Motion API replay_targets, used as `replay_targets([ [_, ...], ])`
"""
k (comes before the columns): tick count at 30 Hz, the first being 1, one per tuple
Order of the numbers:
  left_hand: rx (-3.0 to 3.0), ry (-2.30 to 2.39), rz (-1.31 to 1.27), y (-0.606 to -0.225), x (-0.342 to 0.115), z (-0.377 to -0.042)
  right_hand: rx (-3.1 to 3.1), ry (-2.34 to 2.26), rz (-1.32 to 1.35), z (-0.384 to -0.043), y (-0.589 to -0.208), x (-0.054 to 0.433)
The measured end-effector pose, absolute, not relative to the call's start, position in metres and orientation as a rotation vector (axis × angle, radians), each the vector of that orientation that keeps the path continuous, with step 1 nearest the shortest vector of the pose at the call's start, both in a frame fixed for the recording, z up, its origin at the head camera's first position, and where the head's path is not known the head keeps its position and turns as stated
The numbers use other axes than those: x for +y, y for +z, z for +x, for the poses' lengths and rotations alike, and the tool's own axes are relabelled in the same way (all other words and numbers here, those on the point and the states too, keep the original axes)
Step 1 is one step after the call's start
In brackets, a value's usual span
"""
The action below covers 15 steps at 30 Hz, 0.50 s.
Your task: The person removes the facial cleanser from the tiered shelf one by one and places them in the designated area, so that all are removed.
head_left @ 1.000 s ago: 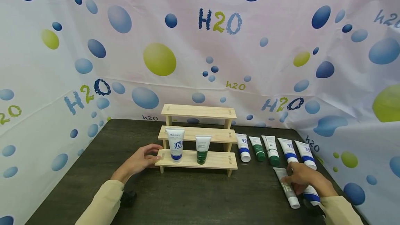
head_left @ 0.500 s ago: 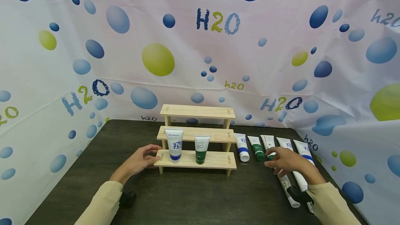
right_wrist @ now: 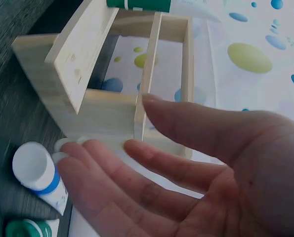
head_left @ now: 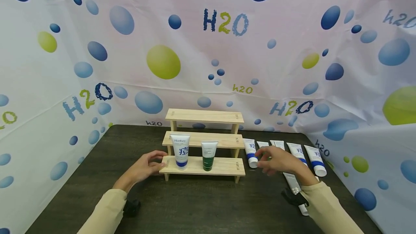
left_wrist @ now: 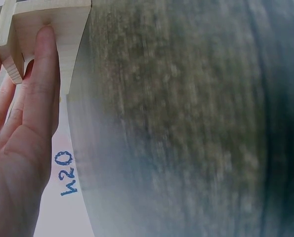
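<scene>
A three-tier wooden display stand (head_left: 205, 115) is at mid-table. On its lowest shelf stand a white tube with a blue cap band (head_left: 180, 149) and a white-and-green tube (head_left: 208, 154). My left hand (head_left: 144, 166) holds the left end of that shelf, thumb at the front; in the left wrist view, fingers (left_wrist: 40, 94) lie along the wood. My right hand (head_left: 280, 160) hovers right of the stand with spread, slightly bent fingers and nothing between them. Nearest to its fingertips lies a blue-banded tube (head_left: 250, 153), also seen in the right wrist view beside a green-capped tube (right_wrist: 25, 228).
More tubes lie in a row on the right of the dark table (head_left: 195, 205), including two blue-banded tubes (head_left: 315, 160). A silver tube (head_left: 291, 182) lies nearer the front, partly under the right wrist. A printed sheet (head_left: 208, 64) hangs behind the table.
My right hand has lifted away from the silver tube and moved left and away from me, toward the stand, with nothing in it. My left hand has stayed at the stand.
</scene>
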<state>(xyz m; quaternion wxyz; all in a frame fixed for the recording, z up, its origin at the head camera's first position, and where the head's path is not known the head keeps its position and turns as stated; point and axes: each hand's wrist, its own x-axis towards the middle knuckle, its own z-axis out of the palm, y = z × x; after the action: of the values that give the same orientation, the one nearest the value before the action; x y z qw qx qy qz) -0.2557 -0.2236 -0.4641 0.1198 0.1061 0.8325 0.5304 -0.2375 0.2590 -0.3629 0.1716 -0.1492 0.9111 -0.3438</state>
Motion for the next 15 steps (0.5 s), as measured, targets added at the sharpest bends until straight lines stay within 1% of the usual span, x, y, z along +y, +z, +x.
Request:
replay_targets([
  [15, 2.434, 1.548, 0.301, -0.466, -0.223, -0.255, 2.591, -1.087, -0.735, -0.25, -0.37, 0.213],
])
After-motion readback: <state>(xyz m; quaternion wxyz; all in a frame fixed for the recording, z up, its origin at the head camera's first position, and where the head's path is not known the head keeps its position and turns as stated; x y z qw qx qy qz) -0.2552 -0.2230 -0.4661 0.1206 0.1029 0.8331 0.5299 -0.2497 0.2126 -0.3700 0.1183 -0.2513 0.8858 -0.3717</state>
